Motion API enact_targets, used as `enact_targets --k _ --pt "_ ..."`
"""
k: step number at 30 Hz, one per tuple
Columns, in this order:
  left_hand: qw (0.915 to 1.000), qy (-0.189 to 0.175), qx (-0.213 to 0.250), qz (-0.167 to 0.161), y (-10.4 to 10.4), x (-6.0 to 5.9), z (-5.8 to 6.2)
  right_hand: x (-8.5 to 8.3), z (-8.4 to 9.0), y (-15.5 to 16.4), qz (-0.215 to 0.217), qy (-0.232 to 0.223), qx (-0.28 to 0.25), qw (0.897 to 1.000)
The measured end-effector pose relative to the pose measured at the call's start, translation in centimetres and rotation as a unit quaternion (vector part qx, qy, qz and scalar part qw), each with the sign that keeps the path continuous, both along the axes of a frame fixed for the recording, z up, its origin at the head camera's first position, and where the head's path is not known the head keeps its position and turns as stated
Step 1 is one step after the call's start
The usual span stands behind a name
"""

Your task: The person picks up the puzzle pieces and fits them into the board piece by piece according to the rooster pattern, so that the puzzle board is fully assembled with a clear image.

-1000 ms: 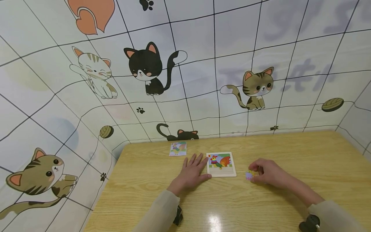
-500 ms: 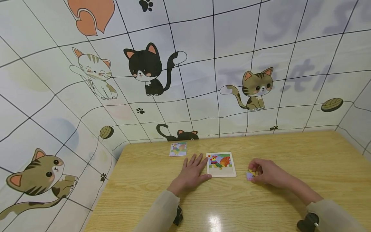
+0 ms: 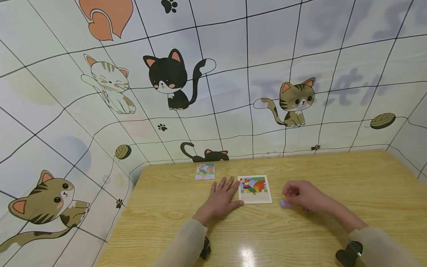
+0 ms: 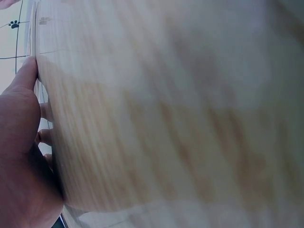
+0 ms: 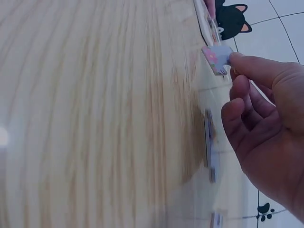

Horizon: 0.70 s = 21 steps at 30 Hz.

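A white puzzle board (image 3: 255, 199) with a rooster picture lies on the wooden table (image 3: 267, 237). My left hand (image 3: 222, 190) rests flat on the table with straight fingers, its thumb against the board's left edge; the left wrist view shows the same hand (image 4: 21, 142) pressed on blurred wood. Just right of the board, my right hand (image 3: 289, 196) pinches a small purple puzzle piece (image 3: 284, 203) at the tabletop. In the right wrist view the fingertips (image 5: 242, 61) grip that piece (image 5: 216, 59) by one edge.
A small rooster picture card (image 3: 205, 171) lies near the table's back edge, left of the board. More loose pieces (image 5: 209, 142) lie on the table under my right hand. A cat-patterned wall (image 3: 213, 74) closes the back and left sides.
My right hand has shifted slightly left toward the board, still holding the purple piece. The left hand has not moved.
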<state>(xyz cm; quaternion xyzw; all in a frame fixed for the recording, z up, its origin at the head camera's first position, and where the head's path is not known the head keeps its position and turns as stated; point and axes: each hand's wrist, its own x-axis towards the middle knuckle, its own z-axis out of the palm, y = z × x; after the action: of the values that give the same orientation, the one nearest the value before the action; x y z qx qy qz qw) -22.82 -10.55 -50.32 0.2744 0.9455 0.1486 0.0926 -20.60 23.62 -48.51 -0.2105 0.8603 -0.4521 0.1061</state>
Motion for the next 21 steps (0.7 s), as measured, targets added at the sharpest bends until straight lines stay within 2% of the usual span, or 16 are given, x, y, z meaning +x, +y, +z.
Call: enact_targets --k 13,21 --pt "0.9999 0.000 0.012 -0.004 -0.1 -0.1 -0.4 -1.3 0.2 -4.8 0.001 -0.043 -0.099 0.994" --pt "1.0000 0.001 -0.002 0.000 0.0 -0.2 -0.2 -2.0 -0.8 -6.9 -0.023 -0.027 -0.094 0.995"
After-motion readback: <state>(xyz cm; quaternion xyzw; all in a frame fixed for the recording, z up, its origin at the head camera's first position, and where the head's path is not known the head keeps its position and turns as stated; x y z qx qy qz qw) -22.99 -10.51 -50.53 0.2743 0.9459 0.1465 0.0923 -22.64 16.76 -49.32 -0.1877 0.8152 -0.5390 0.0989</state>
